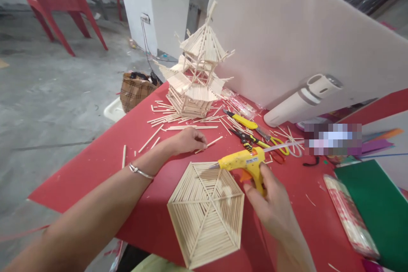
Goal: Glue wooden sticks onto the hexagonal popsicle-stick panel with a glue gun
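Through the head view I am seeing the right hand clamping its fingers around the grip of a yellow glue gun, apparently to keep the trigger within reach, though I cannot tell whether it is being squeezed. The left hand is curling its fingers together over a loose stick, and I cannot tell whether they are pinching it or only touching it. The gun is pointing left, its nozzle hovering over the far edge of the hexagonal stick panel, which is lying near me on the red tabletop, spokes facing up, probably to leave them open to the nozzle. Farther out, scissors and a yellow knife are lying to the right of the left hand, seemingly for easy reaching. At the far side a pagoda model is standing among scattered sticks, likely set back to give the panel elbow room, while a white flask is sitting far right beside the pale partition
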`<move>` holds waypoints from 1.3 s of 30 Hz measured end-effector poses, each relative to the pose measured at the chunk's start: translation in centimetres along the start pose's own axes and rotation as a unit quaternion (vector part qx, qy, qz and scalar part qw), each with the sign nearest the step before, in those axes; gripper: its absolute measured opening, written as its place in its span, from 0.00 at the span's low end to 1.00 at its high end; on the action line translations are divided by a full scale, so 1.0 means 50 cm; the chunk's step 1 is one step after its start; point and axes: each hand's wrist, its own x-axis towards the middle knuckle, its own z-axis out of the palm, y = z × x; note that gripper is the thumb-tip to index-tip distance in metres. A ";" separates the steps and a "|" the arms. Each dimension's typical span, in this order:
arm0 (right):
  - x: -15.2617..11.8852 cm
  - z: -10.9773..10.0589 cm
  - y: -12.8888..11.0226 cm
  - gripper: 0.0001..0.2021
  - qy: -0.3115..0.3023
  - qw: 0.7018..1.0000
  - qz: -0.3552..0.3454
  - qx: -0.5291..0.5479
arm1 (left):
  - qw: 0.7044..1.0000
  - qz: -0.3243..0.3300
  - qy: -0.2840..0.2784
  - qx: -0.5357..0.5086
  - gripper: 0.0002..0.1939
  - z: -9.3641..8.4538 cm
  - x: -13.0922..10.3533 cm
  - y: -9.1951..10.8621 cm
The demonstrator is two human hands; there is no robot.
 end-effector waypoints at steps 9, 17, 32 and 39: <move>0.038 0.120 -0.034 0.12 0.150 0.949 -0.080 -0.265 | 0.997 -0.027 -0.020 -0.074 0.04 -0.005 -0.002 0.001; 0.052 0.122 -0.033 0.08 0.133 0.941 -0.113 -0.291 | 0.993 -0.039 -0.037 -0.106 0.01 -0.007 0.001 0.001; 0.056 0.119 -0.034 0.04 0.151 0.925 -0.145 -0.316 | 0.995 -0.035 -0.024 -0.092 0.02 -0.004 -0.005 0.003; 0.056 0.118 -0.040 0.04 0.143 0.927 -0.148 -0.315 | 0.995 -0.043 -0.021 -0.083 0.01 -0.004 -0.004 0.000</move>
